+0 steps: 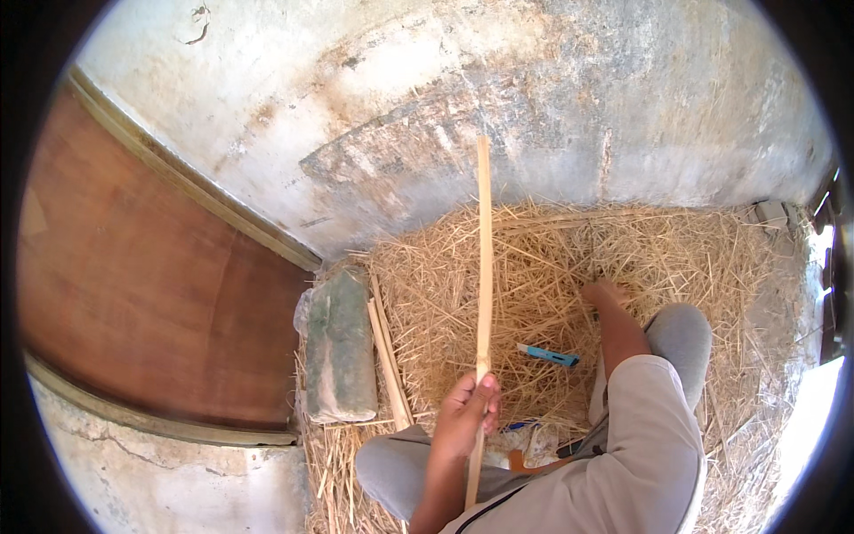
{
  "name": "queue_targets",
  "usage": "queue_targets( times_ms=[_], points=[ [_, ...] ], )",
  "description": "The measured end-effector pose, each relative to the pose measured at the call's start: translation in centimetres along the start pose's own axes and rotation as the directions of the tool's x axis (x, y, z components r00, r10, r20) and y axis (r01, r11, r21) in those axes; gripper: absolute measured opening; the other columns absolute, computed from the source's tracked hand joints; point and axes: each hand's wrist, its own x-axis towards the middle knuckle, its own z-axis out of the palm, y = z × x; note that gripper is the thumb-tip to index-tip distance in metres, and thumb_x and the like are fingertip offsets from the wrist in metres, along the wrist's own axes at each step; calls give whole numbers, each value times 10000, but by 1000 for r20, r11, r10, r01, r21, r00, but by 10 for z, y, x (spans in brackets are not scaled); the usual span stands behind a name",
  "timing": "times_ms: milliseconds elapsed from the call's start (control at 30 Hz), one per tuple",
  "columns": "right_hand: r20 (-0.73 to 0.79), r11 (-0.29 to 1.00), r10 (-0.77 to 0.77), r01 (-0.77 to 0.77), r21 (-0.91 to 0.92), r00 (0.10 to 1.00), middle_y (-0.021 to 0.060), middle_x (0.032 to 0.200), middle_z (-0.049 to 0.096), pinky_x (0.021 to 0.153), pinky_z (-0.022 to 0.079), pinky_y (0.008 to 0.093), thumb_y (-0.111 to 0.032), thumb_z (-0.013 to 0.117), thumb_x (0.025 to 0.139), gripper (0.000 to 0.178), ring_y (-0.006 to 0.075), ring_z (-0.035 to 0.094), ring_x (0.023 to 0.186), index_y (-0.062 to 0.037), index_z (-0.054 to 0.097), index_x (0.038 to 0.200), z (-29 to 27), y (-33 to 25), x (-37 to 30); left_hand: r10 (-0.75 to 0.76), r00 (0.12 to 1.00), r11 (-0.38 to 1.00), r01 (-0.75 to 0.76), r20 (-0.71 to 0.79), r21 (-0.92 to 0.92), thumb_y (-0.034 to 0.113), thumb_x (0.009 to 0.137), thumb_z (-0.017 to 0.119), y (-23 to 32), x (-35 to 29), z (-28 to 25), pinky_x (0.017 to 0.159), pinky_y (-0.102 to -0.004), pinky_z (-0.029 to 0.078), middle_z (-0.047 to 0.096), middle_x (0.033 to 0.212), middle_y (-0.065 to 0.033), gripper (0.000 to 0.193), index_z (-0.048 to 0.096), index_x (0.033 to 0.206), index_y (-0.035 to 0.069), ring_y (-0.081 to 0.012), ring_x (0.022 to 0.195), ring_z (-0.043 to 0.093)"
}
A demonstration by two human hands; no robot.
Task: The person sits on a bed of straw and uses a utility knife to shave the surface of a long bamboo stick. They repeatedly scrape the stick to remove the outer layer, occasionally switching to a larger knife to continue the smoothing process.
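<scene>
My left hand (467, 411) is closed around the lower part of a long, pale, flat strip that looks like split bamboo or wood (485, 258). The strip stands nearly upright in view, its far end over the foot of the wall and its lower end by my lap. Reaching out to the right, my right hand (607, 294) is down at the straw (534, 267); its fingers are hidden, so whether it grips anything does not show. A light-blue utility knife (549, 356) with its blade showing lies on the straw between my hands.
To the left lies a greenish-grey block (341, 351), with pale strips (389, 365) beside it. A brown door panel (151, 294) fills the far left. The stained wall (400, 107) rises behind the straw. My bent knees (680, 334) flank the work area; small dark items lie near my lap.
</scene>
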Motion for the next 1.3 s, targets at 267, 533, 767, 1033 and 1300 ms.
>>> queue_targets(
  times_ms=[267, 533, 767, 1033, 1300],
  points=[
    [371, 490, -455, -120, 863, 809, 71, 1025, 612, 947, 401, 601, -305, 688, 777, 230, 252, 578, 961, -119, 657, 909, -114, -92, -33, 163, 986, 985, -162, -19, 54, 210, 1049, 522, 42, 16, -4, 507, -254, 464, 670, 825, -102, 194, 525, 1176, 63, -120, 564, 561],
    [-471, 521, -686, 826, 215, 555, 223, 1067, 617, 805, 498, 390, -224, 647, 790, 286, 269, 600, 1008, 45, 705, 869, -257, -147, -192, 184, 983, 969, -178, -20, 173, 323, 1058, 514, 83, 41, 2, 495, -273, 459, 632, 773, -78, 249, 536, 1037, 75, -126, 572, 550],
    [-296, 423, -756, 781, 460, 584, 64, 607, 585, 550, 451, 364, -319, 621, 885, 360, 189, 560, 565, 22, 667, 777, -223, -132, -183, 312, 950, 947, -310, -18, 85, 320, 1067, 514, 63, 58, -10, 423, -229, 378, 581, 694, -31, 304, 581, 1193, 52, -77, 474, 445],
    [-367, 172, -791, 753, 636, 490, 41, 641, 552, 524, 409, 358, -312, 643, 914, 301, 145, 509, 553, -16, 611, 875, -171, -143, -240, 301, 941, 954, -294, -155, 68, 268, 1065, 501, 64, 55, -28, 432, -233, 399, 560, 696, -17, 229, 596, 1118, 67, -79, 490, 462],
    [-330, 193, -872, 873, 447, 361, 95, 610, 568, 538, 442, 374, -276, 688, 890, 263, 191, 554, 540, -22, 620, 902, -141, -155, -244, 273, 959, 961, -270, -78, 55, 272, 1070, 481, 80, 28, -32, 414, -244, 365, 480, 659, -8, 216, 542, 1045, 66, -81, 459, 395]
  ],
)
